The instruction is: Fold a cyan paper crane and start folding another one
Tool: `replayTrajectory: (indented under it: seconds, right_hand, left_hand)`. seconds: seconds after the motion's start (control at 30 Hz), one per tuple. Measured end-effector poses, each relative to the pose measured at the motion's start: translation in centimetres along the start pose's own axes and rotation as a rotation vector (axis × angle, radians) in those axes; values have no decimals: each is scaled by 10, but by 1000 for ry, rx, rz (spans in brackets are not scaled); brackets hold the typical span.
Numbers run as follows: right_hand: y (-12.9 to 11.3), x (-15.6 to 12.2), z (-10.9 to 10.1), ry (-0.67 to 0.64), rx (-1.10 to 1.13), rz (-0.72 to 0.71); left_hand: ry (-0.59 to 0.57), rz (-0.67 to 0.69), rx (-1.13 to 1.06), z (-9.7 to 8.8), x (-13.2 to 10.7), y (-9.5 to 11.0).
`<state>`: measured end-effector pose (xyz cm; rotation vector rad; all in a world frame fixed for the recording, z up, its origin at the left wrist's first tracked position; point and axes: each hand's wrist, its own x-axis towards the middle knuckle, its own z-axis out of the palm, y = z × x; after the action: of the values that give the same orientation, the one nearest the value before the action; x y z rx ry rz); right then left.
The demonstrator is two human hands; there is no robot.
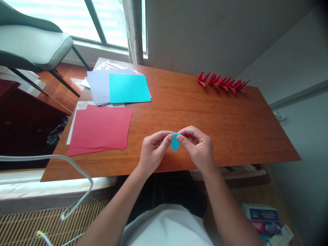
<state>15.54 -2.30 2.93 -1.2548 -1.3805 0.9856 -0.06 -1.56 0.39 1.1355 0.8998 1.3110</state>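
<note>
A small folded piece of blue paper is held up over the near edge of the wooden table, its pointed end hanging down. My left hand pinches its upper left corner between thumb and forefinger. On the other side, my right hand grips the upper right corner the same way. The paper's top edge looks folded over and runs roughly level between both thumbs. Parts of the corners are hidden behind the fingertips.
Red paper sheets lie at the table's left. Behind them, a blue sheet rests on pale lilac sheets. Several folded red paper cranes stand in a row at the back right. A white cable loops at the lower left.
</note>
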Motion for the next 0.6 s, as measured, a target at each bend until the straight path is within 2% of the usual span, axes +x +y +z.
replayTrajectory:
  seconds: [0.47, 0.6]
  right_hand:
    - [-6, 0, 2, -35, -52, -23]
    - [-6, 2, 2, -61, -68, -39]
  left_hand:
    - [22, 126, 161, -1, -3, -2]
    - [27, 120, 205, -1, -3, -2]
